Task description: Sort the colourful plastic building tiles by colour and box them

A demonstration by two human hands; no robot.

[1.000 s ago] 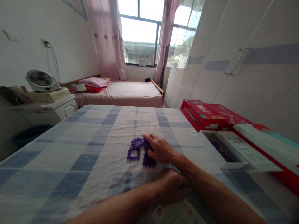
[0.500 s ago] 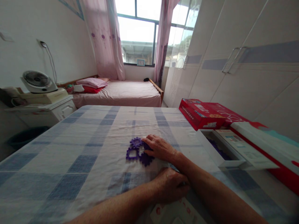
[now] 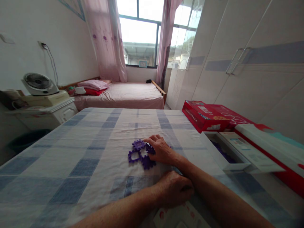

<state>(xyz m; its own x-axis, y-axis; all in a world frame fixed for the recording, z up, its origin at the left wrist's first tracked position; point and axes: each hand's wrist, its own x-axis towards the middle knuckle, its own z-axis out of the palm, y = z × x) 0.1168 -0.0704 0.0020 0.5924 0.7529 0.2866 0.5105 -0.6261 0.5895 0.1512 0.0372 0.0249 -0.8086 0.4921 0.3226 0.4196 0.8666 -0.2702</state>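
Note:
Several purple notched building pieces lie together on the table, among them a square frame [image 3: 134, 156] with an open middle, a piece [image 3: 138, 145] behind it and a solid piece [image 3: 148, 162] nearer me. My right hand [image 3: 161, 148] reaches over the right side of the group, its fingers curved round a purple notched piece [image 3: 150, 148] that it partly covers. A bit of purple also shows just beyond the knuckles. Closer to me, my left hand [image 3: 175, 186] rests curled under my right forearm. Whatever its fingers might hold is hidden.
To the right, a white open box [image 3: 225, 152] holds more purple pieces, with a printed card [image 3: 244, 144] beside it. A red box [image 3: 204, 115] stands behind. Partly under my left hand lies a white printed sheet [image 3: 180, 217]. A checked cloth [image 3: 71, 171] covers the table.
My right hand has shifted slightly, and more of the purple piece under its fingers shows. Purple is now visible past its knuckles. My left hand has barely moved.

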